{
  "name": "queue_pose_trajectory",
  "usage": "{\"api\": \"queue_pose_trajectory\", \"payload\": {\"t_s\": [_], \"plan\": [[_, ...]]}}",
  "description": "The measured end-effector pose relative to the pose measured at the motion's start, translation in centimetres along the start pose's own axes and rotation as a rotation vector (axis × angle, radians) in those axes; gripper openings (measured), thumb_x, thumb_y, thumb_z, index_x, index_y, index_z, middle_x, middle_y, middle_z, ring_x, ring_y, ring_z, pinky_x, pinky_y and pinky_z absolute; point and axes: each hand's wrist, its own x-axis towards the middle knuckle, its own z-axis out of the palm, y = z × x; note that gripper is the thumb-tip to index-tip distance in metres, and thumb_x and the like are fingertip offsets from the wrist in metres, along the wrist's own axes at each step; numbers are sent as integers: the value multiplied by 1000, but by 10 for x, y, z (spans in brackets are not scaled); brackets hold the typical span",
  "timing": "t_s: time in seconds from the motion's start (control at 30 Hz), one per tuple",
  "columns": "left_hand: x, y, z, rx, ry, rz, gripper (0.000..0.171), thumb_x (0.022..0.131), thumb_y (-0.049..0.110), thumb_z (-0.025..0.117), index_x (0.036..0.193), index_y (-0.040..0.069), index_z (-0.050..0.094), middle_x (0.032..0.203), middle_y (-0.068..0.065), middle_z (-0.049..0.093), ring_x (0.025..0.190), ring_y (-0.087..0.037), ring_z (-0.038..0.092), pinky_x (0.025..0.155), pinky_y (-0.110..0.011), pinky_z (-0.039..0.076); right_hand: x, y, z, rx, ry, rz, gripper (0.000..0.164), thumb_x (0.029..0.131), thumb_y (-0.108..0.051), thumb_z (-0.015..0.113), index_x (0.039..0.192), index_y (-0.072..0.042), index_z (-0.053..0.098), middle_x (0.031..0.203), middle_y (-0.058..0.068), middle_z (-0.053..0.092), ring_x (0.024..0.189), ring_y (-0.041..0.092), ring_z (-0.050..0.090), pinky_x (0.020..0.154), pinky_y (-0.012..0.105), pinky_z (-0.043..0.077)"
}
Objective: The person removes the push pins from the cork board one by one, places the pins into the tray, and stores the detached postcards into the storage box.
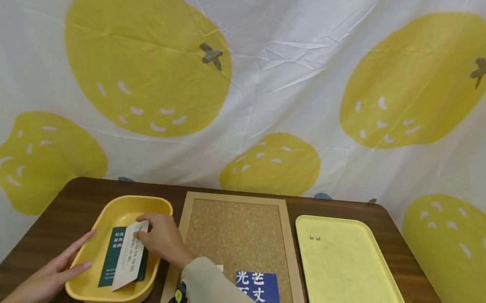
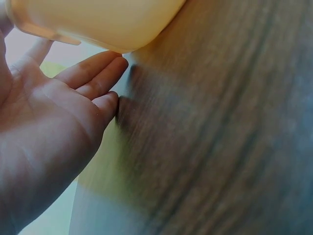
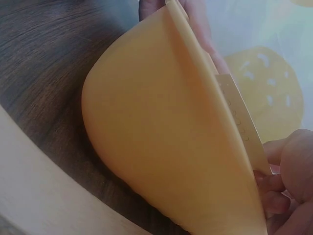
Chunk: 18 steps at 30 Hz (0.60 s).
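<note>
On the left of the table stands a yellow plastic basin [image 1: 148, 291]. My left hand [image 1: 49, 277] holds its left rim, the thumb over the edge and the other fingers along the outer wall [image 2: 105, 22]. My right hand [image 1: 163, 236] pinches the upper end of a white printed card [image 1: 128, 262], which is tilted inside the basin. Under it a dark green card [image 1: 108, 270] with white characters shows partly; the rest is covered. In the right wrist view the white card [image 3: 239, 117] stands up past the basin's rim, its end between thumb and fingers.
A wood-framed cork board [image 1: 237, 228] lies mid-table, bearing a blue card [image 1: 262, 291] and paler printed cards partly hidden by the right sleeve [image 1: 227, 299]. To its right is a pale yellow tray [image 1: 354, 286] with two small metallic balls [image 1: 314, 238]. A lemon-print curtain [image 1: 279, 94] hangs behind.
</note>
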Motion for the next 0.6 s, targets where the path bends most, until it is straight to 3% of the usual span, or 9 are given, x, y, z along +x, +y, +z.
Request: {"api": "queue_pose_trajectory", "payload": {"t_s": [0.3,0.5,0.6], "plan": [[1,0,0,10,1,-6,75,95,29,53,150,31,2,156,-10,-12,139,-32,7,90,-20,43,0,2,0,35,-17,18,31,86,-24,68,116,-19,66,83,-11,59,64,3,52,56,14,46],[1,1,-1,38,4,-27,73,96,31,51,150,34,2,156,-9,-9,134,-19,22,92,-24,44,0,1,-3,57,-29,27,28,89,-24,65,116,-19,66,78,-10,57,60,4,51,50,17,46],[1,2,-1,42,5,-30,73,96,31,51,150,34,2,156,-10,-9,133,-19,23,92,-26,44,0,0,-4,53,-26,28,27,89,-24,64,115,-19,66,77,-10,57,59,4,50,49,17,45]]}}
